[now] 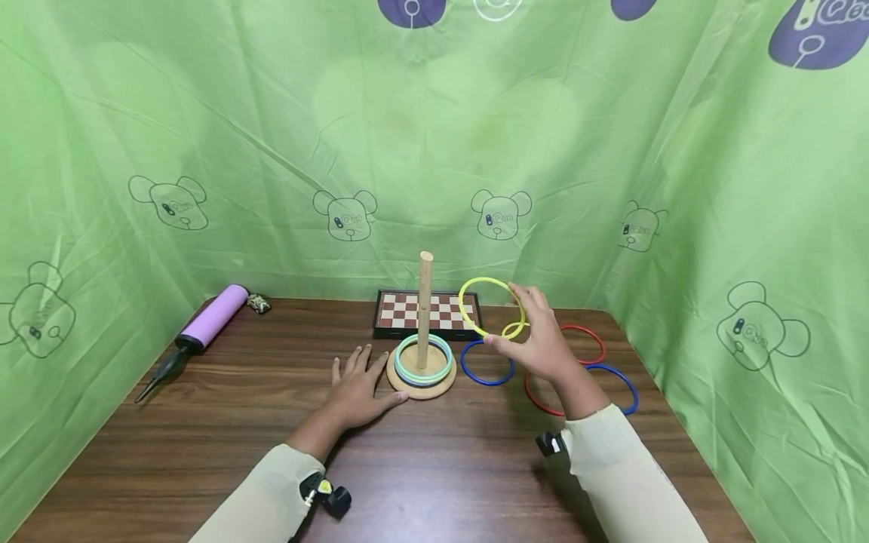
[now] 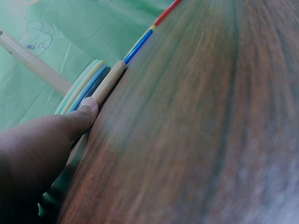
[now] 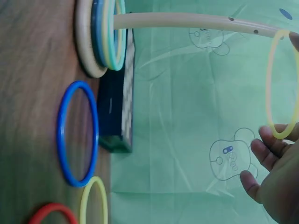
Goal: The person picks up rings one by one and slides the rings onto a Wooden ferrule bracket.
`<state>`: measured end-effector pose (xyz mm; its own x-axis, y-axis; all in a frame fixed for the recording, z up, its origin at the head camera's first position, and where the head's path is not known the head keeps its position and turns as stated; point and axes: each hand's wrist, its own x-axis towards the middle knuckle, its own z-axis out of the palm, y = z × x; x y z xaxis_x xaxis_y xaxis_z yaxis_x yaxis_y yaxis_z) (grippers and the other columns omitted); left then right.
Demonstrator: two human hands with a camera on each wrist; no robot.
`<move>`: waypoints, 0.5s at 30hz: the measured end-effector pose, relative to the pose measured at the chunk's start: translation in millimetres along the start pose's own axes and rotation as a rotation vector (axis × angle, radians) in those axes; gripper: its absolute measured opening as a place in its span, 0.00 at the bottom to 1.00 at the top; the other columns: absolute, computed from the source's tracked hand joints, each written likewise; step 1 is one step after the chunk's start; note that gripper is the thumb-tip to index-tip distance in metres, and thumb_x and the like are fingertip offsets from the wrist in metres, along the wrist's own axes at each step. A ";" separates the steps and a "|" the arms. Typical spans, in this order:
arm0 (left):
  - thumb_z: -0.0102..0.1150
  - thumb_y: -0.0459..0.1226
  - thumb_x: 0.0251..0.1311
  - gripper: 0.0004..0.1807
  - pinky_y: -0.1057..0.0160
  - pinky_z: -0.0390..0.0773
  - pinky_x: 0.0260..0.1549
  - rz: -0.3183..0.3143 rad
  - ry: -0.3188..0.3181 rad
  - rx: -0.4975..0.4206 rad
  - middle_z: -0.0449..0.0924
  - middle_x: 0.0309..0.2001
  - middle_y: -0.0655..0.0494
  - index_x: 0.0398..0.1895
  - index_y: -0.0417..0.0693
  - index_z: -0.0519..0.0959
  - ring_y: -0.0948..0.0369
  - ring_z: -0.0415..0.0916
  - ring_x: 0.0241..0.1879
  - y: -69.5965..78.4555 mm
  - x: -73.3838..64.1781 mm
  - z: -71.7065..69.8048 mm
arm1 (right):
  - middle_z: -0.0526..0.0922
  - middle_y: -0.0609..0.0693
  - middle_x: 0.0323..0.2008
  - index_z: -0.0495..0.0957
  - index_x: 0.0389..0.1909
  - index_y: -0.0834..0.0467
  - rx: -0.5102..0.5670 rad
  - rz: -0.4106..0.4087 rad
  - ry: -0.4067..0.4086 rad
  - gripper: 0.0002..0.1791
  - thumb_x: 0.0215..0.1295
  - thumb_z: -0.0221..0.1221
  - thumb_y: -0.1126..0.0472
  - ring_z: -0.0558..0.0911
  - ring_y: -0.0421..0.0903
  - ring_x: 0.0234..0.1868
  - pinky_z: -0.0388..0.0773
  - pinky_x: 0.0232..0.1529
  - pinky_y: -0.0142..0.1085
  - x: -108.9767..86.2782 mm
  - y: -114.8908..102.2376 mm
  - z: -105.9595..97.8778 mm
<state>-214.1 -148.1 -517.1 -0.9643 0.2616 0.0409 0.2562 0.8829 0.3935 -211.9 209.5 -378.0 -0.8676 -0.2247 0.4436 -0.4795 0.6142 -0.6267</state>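
Observation:
A wooden post [image 1: 424, 309] rises upright from a round wooden base [image 1: 444, 388]. Stacked rings [image 2: 88, 81], light green, yellow, blue and dark, lie around its foot. My right hand [image 1: 543, 339] pinches a yellow ring [image 1: 483, 280] between thumb and fingers, raised to the right of the post. In the right wrist view, this yellow ring [image 3: 269, 84] hangs near the post's upper end. My left hand [image 1: 356, 392] lies spread on the table, its thumb touching the base's edge. A blue ring [image 1: 487, 383] rests on the table right of the base.
Beyond the post lies a checkered game board [image 1: 394, 309]. Another yellow ring [image 3: 83, 205], a red ring [image 1: 603, 348] and a second blue ring [image 1: 633, 388] lie to the right, partly hidden. A purple hand pump [image 1: 216, 317] and a small patterned object [image 1: 258, 303] sit at left.

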 end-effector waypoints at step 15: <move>0.59 0.77 0.63 0.57 0.19 0.38 0.80 0.000 0.008 0.012 0.53 0.87 0.34 0.87 0.55 0.63 0.35 0.45 0.88 -3.6 0.9 4.7 | 0.77 0.59 0.74 0.60 0.87 0.51 -0.102 -0.112 0.073 0.56 0.62 0.73 0.38 0.68 0.61 0.78 0.57 0.76 0.69 27.3 -20.9 -0.5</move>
<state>-215.5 -149.2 -522.8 -0.9648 0.2584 0.0482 0.2568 0.8877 0.3821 -225.5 190.9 -352.5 -0.7956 -0.2428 0.5551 -0.5539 0.6626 -0.5041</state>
